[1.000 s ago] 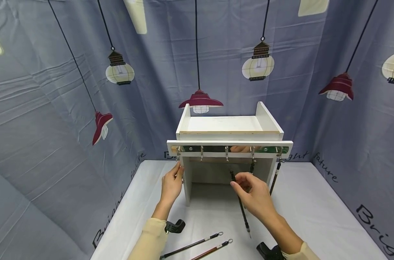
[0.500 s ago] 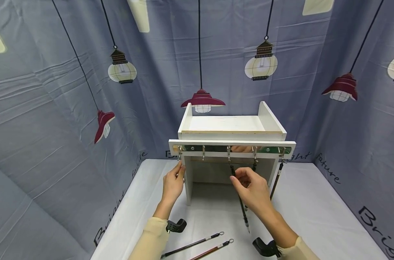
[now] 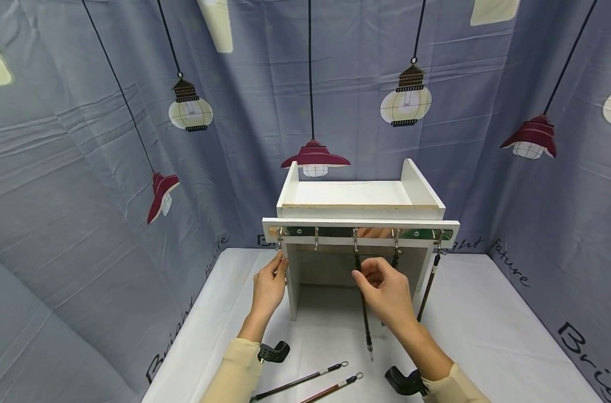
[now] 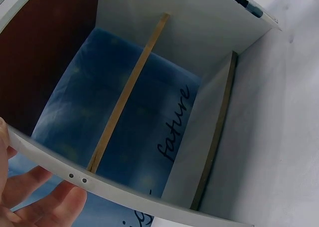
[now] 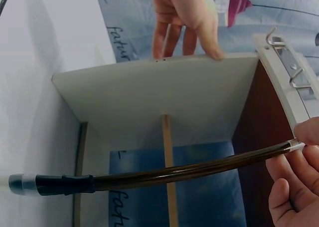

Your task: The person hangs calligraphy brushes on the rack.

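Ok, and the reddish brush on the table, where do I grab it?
Likely best: pinch the reddish brush mid-shaft, from above and the right: it lies flat, the dark brush runs along its left, and that leaves its end ring free.

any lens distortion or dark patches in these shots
Head view: fairly even light, but the white boxy shelf unit is shaded inside. Left wrist view: dim interior, and the unit's white panel edge bows. Right wrist view: the slim brown-handled brush with a black collar looks curved, though it runs nearly straight in the head view, so probably lens distortion.
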`<state>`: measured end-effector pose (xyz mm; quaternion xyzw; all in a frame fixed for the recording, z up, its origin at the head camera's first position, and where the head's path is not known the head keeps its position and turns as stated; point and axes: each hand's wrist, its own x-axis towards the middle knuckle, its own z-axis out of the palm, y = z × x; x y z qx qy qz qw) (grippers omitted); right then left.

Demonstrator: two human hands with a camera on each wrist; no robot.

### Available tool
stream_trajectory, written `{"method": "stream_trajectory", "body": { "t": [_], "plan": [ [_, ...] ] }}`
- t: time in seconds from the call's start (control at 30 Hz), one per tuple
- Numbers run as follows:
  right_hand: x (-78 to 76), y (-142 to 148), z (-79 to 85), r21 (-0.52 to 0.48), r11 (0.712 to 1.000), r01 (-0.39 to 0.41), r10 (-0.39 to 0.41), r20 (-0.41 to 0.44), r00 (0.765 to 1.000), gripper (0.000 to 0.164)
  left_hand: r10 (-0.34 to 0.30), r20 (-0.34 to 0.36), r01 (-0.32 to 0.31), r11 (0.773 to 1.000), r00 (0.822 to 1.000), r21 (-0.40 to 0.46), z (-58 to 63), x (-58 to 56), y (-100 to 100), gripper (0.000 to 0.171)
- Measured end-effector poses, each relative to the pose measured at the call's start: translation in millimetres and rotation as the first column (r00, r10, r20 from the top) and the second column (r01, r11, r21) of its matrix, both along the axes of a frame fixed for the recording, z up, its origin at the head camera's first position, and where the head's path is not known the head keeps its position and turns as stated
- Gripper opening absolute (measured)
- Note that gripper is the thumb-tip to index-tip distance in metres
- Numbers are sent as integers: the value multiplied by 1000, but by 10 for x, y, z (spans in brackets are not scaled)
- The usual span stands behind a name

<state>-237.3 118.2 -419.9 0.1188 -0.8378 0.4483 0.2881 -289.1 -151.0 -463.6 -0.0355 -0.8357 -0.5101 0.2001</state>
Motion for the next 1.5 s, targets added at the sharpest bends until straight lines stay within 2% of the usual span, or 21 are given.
{"method": "stream_trajectory", "body": {
  "t": [0.33,0.83,1.17,1.5],
  "plan": [
    [-42,-46,-15,-24,1000,20,-19,21,1000,19,8,9,-8,1000,1000,-13,9,12,-2,51],
    [-133,-105,-65,-53,998,46,-40,102,994,19,1,19,-1,1000,1000,-7,-8,-4,2,52],
    [-171,-145,-80,-75,997,37,-28,127,991,19,9,17,-8,1000,1000,-4,2,-8,-3,50],
    [-145,-128,-90,-58,997,48,-39,143,989,22,14,0,-14,1000,1000,-11,-9,-9,-15,50]
  ]
}}
